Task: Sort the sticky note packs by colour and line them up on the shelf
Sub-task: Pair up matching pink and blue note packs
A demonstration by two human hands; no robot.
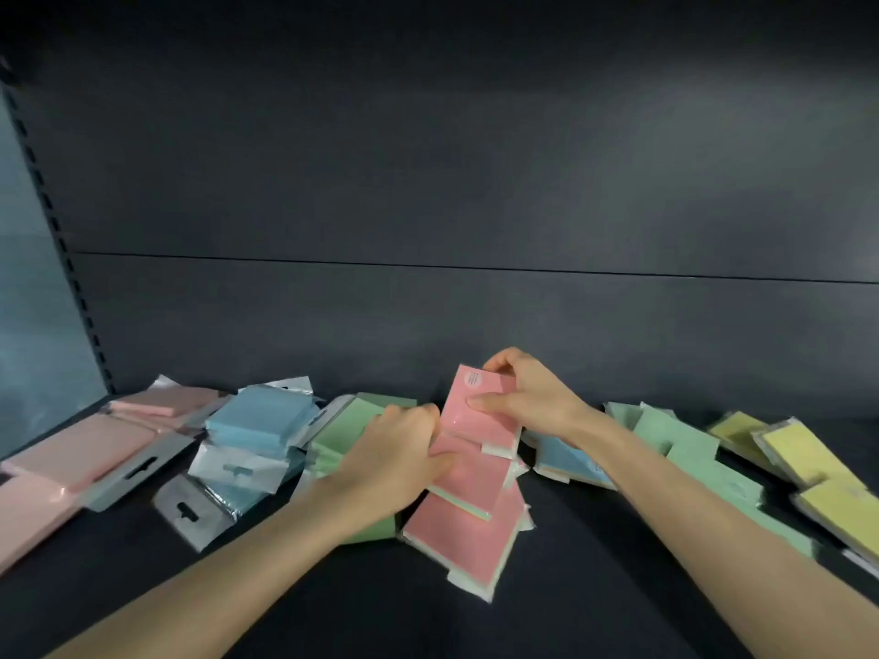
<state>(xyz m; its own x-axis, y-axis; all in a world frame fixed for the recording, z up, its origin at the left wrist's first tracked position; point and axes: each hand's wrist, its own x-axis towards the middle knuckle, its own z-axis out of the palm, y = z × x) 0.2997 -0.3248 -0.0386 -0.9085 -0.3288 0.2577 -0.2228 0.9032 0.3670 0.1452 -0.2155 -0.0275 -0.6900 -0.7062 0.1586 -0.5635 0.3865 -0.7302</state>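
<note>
Here, a pink pack [478,413] is gripped at its top edge by the right hand [528,397], thumb across its face, tilted above a fanned pile of pink packs [468,530] on the dark shelf [571,601]. The left hand [395,463] is laid on that pile, fingers curled; whether a pack is pinched cannot be told.

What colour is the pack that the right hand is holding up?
Pink. The right hand grips the pink pack; the head view shows it best.
</note>
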